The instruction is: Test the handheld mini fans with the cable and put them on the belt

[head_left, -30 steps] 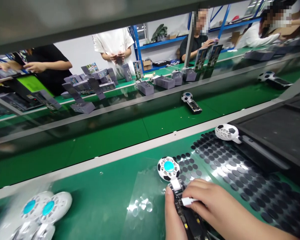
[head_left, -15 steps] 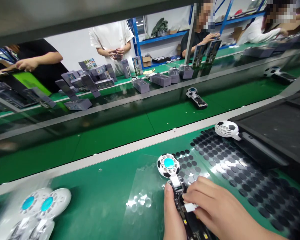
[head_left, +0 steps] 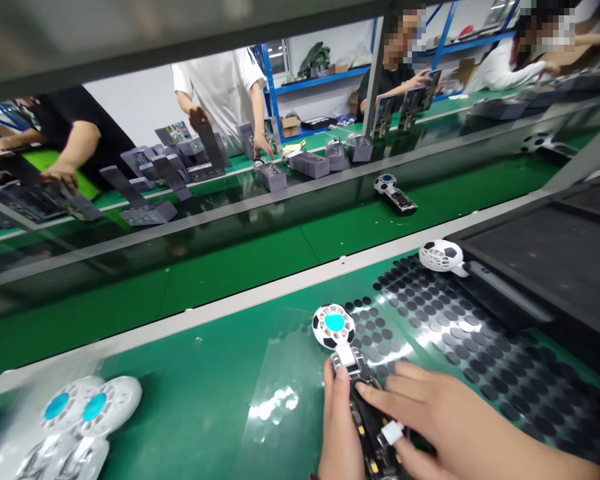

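A handheld fan (head_left: 363, 437) lies under my hands, with a white and black soccer-ball head, a bright blue centre and a dark handle showing small yellow parts. My left hand (head_left: 341, 423) is closed round the handle's left side, thumb near the head's neck. The index fingertip of my right hand (head_left: 430, 410) presses on a round dark spot on the handle. At that hand's thumb is a small white plug (head_left: 392, 433); the grip on it is partly hidden. The handle's lower end runs out of view.
A clear sheet of round black stickers (head_left: 435, 303) lies to the right, a second fan (head_left: 443, 256) across its top edge. White fan parts (head_left: 100, 407) lie at left. Beyond a pale rail, another fan (head_left: 397, 199) rests on the green belt. Co-workers handle grey boxes (head_left: 307, 165) opposite.
My right index finger has straightened onto the handle, and the white plug sits slightly lower. The left thumb has shifted inward. Across the belt, a co-worker's hands have parted towards boxes.
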A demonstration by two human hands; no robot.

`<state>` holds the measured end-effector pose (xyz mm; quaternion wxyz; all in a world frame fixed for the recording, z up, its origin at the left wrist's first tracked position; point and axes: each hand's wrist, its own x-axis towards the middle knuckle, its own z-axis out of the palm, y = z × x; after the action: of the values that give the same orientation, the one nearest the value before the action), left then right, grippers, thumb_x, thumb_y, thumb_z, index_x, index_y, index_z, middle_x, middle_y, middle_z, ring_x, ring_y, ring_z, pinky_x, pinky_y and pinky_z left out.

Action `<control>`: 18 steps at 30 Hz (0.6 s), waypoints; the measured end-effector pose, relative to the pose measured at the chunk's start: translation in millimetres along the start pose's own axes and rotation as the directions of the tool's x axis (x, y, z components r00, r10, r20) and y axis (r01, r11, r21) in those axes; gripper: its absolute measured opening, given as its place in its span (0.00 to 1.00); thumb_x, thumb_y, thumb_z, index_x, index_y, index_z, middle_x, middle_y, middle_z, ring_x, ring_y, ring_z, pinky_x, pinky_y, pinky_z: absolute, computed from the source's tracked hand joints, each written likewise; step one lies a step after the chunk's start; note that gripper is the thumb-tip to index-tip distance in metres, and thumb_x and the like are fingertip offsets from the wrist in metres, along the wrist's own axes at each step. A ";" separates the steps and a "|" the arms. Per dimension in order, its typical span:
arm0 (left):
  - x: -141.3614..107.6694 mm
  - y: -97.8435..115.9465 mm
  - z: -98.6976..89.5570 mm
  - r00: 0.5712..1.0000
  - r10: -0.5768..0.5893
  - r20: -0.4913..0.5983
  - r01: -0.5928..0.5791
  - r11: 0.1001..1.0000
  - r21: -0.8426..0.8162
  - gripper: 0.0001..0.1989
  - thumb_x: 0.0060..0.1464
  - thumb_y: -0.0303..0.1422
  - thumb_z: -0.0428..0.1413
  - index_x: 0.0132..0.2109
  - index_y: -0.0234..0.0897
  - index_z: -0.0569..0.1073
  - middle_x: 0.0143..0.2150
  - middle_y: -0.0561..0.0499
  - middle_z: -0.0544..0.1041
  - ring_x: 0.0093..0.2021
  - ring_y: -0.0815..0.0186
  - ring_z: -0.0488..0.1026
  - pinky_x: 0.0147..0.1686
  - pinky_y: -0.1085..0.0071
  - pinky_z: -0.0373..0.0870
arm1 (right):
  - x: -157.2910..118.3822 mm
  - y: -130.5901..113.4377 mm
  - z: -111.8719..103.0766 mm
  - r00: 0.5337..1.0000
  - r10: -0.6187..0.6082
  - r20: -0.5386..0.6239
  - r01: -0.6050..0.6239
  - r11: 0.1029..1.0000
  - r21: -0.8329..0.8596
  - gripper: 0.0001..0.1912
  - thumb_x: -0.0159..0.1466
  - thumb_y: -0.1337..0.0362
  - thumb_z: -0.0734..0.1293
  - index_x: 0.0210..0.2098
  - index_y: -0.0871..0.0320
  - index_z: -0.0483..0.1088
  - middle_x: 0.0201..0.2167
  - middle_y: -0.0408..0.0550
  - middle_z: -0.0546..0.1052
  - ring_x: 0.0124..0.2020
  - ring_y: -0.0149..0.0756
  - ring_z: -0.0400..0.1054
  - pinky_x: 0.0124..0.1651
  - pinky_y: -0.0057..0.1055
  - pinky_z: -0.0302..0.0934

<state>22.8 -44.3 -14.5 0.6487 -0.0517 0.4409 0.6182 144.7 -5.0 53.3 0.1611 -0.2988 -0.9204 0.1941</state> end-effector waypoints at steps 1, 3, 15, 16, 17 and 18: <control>-0.4 0.9 1.1 0.999 0.023 0.026 -0.023 1.000 -0.012 0.28 0.39 0.41 0.63 0.47 0.41 0.63 0.37 0.50 0.75 0.41 0.59 0.74 0.38 0.69 0.70 | -2.1 0.8 -4.5 0.998 0.056 0.010 -0.056 0.994 0.093 0.22 0.52 0.72 0.62 0.46 0.52 0.69 0.37 0.42 0.77 0.35 0.37 0.71 0.34 0.30 0.70; -3.7 3.0 2.8 0.992 0.052 0.116 -0.047 0.998 -0.047 0.30 0.37 0.38 0.63 0.48 0.44 0.59 0.35 0.52 0.75 0.36 0.61 0.75 0.35 0.69 0.70 | -11.1 4.4 -9.5 0.983 0.183 0.008 -0.179 0.950 0.257 0.19 0.58 0.69 0.60 0.48 0.52 0.67 0.42 0.44 0.76 0.40 0.35 0.71 0.36 0.26 0.70; -67.3 16.6 17.0 0.940 0.128 0.315 -0.157 0.985 0.067 0.32 0.43 0.41 0.61 0.52 0.46 0.54 0.40 0.45 0.74 0.32 0.59 0.75 0.28 0.67 0.72 | -49.5 -9.8 -15.4 0.937 0.343 -0.070 -0.295 0.881 0.370 0.13 0.66 0.62 0.55 0.41 0.48 0.69 0.42 0.42 0.76 0.43 0.36 0.71 0.38 0.21 0.70; -70.7 16.3 17.4 0.939 0.143 0.313 -0.182 0.978 0.099 0.30 0.43 0.40 0.61 0.51 0.44 0.57 0.40 0.45 0.74 0.32 0.60 0.75 0.29 0.68 0.72 | -44.5 -13.9 -20.7 0.946 0.311 -0.089 -0.259 0.891 0.372 0.13 0.67 0.61 0.54 0.39 0.48 0.69 0.40 0.42 0.76 0.43 0.35 0.71 0.37 0.20 0.70; -73.3 15.6 17.0 0.933 0.148 0.327 -0.199 0.971 0.130 0.28 0.44 0.40 0.61 0.50 0.42 0.60 0.40 0.44 0.74 0.32 0.60 0.75 0.29 0.68 0.71 | -39.9 -17.3 -25.3 0.954 0.284 -0.100 -0.228 0.897 0.378 0.14 0.67 0.61 0.53 0.36 0.49 0.69 0.37 0.42 0.76 0.42 0.34 0.71 0.36 0.19 0.69; -75.0 14.6 16.1 0.925 0.142 0.353 -0.209 0.965 0.158 0.25 0.44 0.40 0.60 0.48 0.40 0.62 0.38 0.44 0.75 0.32 0.61 0.75 0.29 0.68 0.71 | -36.1 -19.9 -28.7 0.958 0.266 -0.103 -0.208 0.898 0.389 0.15 0.67 0.60 0.53 0.32 0.50 0.68 0.34 0.42 0.76 0.39 0.33 0.71 0.33 0.19 0.69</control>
<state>30.1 -87.7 49.9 0.6584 0.1586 0.3834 0.6280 174.6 -34.5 80.9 0.2604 -0.3867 -0.8079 0.3605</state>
